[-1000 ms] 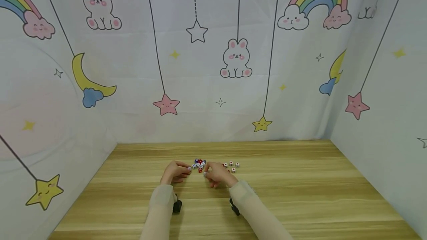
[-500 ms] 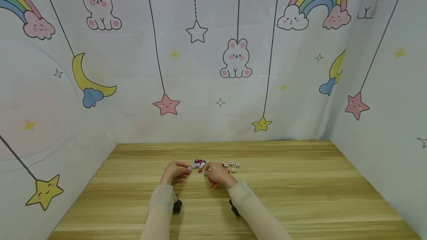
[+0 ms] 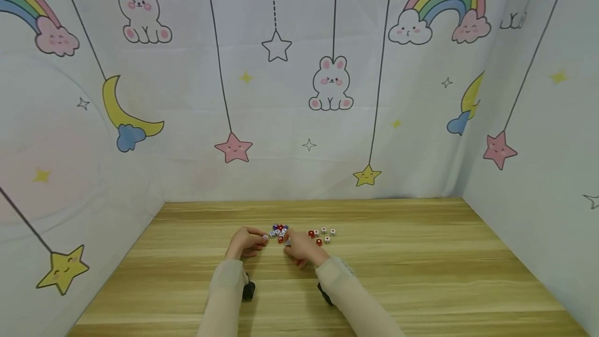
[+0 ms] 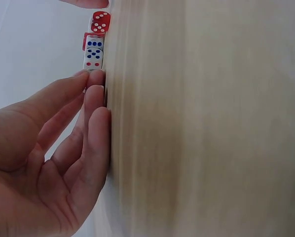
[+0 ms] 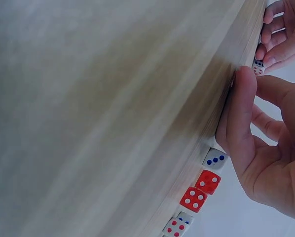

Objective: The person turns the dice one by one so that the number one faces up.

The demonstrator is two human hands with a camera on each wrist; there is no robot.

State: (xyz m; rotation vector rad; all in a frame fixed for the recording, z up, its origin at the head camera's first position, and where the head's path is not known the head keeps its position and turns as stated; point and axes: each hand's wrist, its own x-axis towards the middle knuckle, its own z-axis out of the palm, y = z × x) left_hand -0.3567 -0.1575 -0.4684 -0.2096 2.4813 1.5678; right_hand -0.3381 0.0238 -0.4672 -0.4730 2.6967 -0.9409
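Note:
At the left side of a cluster of dice (image 3: 280,230), my left hand (image 3: 244,242) pinches a white die (image 3: 265,236) with thumb and fingertips. My right hand (image 3: 301,246) is bent over the cluster's right side, with another white die (image 3: 288,243) between its index finger and thumb. In the right wrist view, the right thumb and index tips come together and hide most of what lies between them. A red die (image 3: 281,240) sits in front of the cluster, between the hands. White dice with blue and red pips (image 4: 93,58) stand just beyond the left fingertips.
Right of the right hand, several loose red and white dice lie on the wood-grain table (image 3: 421,264), among them a red die (image 3: 319,242) and a white die (image 3: 333,232). A patterned cloth (image 3: 290,181) hangs behind and at both sides.
My right hand has shifted slightly left and its index finger now reaches further over the cluster, showing more of the red dice on its right. The left hand stays in place.

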